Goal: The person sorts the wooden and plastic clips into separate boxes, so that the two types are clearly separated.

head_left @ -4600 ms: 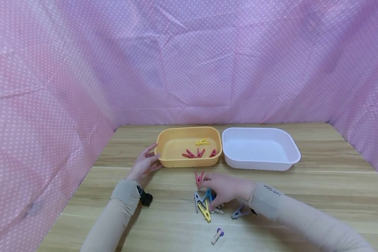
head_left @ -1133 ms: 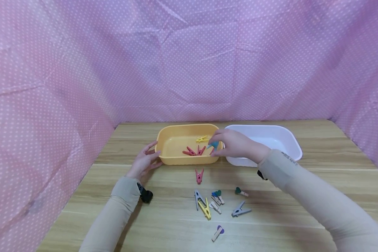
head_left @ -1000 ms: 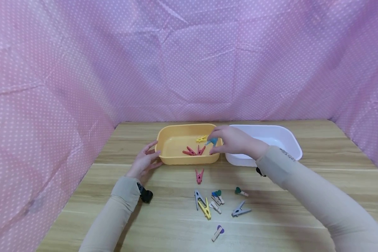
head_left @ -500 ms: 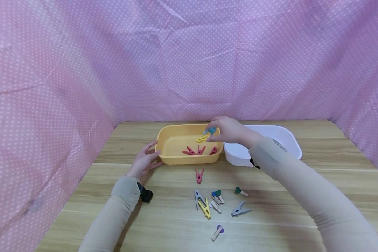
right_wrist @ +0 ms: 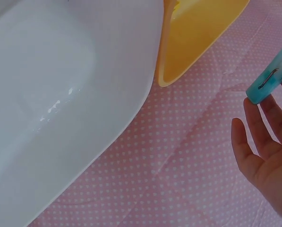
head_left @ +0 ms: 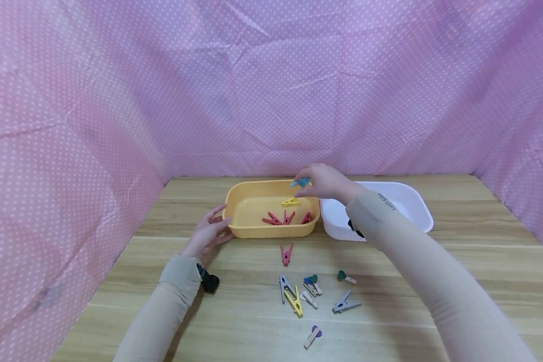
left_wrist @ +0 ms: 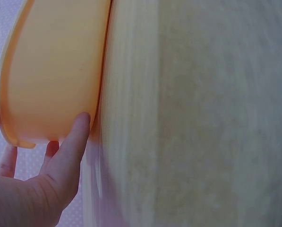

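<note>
While pressed against the near-left corner of the orange tray (head_left: 242, 232), left hand (head_left: 206, 235) noted flat on the wooden table (head_left: 457, 261), fingers straight and spread, thumb tip (left_wrist: 81, 124) touching the tray's outer wall in the left wrist view; nothing gripped. Inside the orange tray: one yellow clothespin (head_left: 290, 202) toward the far side and three red clothespins (head_left: 286, 218) grouped near the front wall. Above the tray's far-right rim, right hand (head_left: 326, 181) recorded raised, pinching a teal clothespin (head_left: 301, 183) at the fingertips; clip clear of the tray and held in the air (right wrist view confirms the teal clip (right_wrist: 269, 81) at the fingertips (right_wrist: 256, 118), the remaining fingers loosely extended). To the right of the orange tray, just beside it, white tray (head_left: 416, 201) observed, partly covered by the right forearm; contents not discernible behind the sleeve. On the table in front of the trays: a single pink clothespin (head_left: 286, 254) nearest the orange tray; further forward a cluster comprising a grey clip and a yellow clip (head_left: 294, 300) touching, with small heart-topped pegs (head_left: 311, 284) just beside them; a green heart peg (head_left: 345, 276) and a grey clip (head_left: 344, 304) to the right; a purple heart peg (head_left: 313, 336) nearest the viewer. Pink dotted cloth (head_left: 271, 85) surrounding the table on three sides.
</note>
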Available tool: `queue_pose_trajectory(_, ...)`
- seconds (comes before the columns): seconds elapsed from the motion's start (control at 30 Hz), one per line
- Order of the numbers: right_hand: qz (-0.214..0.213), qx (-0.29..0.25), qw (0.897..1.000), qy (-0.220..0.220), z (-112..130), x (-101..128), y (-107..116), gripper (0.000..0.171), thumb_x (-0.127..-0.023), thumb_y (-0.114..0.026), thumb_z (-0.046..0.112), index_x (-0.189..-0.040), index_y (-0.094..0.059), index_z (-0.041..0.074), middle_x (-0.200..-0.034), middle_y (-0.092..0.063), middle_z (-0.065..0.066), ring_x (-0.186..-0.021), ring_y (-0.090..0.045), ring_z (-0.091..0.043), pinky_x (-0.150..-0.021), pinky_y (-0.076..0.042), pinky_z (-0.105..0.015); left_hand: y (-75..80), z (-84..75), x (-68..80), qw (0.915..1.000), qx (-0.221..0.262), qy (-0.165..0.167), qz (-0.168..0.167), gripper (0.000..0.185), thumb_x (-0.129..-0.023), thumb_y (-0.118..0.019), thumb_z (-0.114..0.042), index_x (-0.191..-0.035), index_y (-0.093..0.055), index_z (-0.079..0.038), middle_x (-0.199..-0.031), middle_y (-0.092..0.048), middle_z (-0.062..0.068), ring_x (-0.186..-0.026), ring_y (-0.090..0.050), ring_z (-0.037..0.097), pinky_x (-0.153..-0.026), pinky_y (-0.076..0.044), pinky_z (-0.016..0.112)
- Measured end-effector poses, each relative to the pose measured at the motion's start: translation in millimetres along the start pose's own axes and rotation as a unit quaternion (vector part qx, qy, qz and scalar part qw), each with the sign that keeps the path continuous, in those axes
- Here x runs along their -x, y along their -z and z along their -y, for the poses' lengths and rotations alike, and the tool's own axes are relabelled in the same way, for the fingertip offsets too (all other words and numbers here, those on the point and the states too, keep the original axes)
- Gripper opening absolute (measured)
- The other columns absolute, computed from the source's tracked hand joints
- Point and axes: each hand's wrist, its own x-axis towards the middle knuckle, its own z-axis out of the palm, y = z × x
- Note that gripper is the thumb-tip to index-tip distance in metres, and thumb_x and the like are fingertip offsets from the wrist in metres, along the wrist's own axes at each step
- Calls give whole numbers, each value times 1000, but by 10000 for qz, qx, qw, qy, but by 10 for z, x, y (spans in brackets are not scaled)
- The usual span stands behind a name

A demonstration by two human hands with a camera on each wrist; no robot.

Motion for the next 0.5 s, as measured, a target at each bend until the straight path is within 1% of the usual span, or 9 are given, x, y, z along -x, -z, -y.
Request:
queue_pose_trajectory(0.23, 129, 38, 9998, -149, -30, -80, -49, 43, -84, -71, 33, -117, -65, 6, -126, -60, -12, -116, -54, -30, -99, -45, -45, 7, -6, -1, 10000, -3, 17, -45, 58, -97, -52, -9, -149, -29, -19, -131, -38, 12, -105, -55, 20, -98, -47, 44)
queue_pose_trajectory(0.5, 276, 166, 9991, -293, -52, -136, -159, 42, -83, -73, 32, -116, -65, 7, -123, -61, -11, -113, -54, -28, -96, -47, -44, 6, 3, 5, 10000, 33, 53, -22, 59, -97, -52, -8, -149, -28, -19, -132, -37, 12, -103, -56, 19, -97, -48, 43)
